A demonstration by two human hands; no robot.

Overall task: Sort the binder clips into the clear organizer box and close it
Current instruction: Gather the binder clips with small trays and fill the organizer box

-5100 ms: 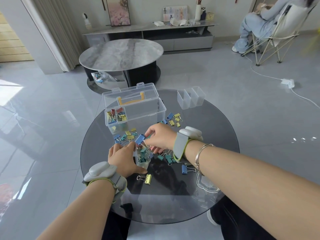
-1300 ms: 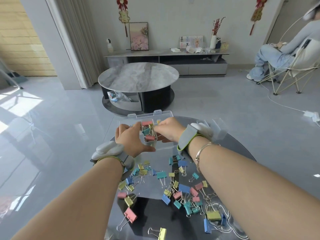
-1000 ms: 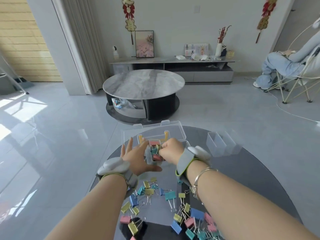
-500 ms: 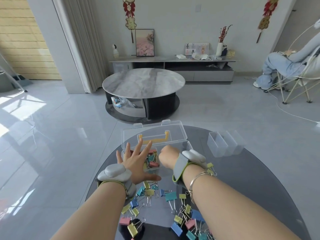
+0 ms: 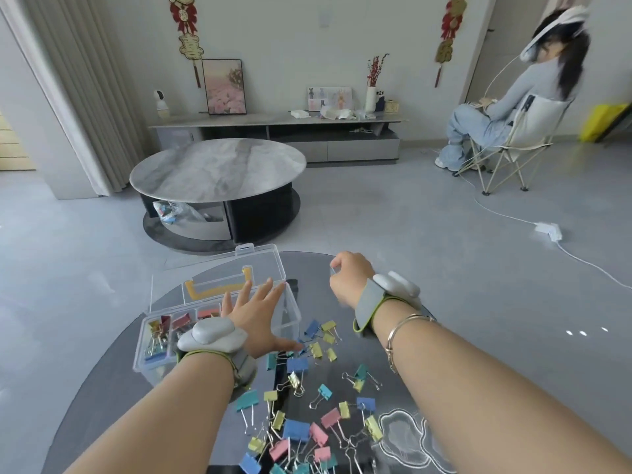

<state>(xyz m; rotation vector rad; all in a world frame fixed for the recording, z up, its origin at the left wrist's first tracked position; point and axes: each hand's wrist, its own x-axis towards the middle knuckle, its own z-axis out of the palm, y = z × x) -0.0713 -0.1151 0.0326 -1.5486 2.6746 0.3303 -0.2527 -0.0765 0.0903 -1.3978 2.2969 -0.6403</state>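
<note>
A single wide-angle camera sits on the person's head, looking forward and slightly down across a round dark glass table (image 5: 102, 388) that fills the near, lower part of the view. Both forearms reach in from the near edge, so the left hand (image 5: 254, 316) and right hand (image 5: 349, 278) appear close, at mid-height. Beyond the table the view runs over the floor to a marble coffee table (image 5: 219, 169) and the far wall. Straight lines bend toward the edges.

I see a round dark glass table (image 5: 393, 343) carrying the open clear organizer box (image 5: 219, 323) at its left and loose coloured binder clips (image 5: 301, 419) scattered across its near middle.
</note>
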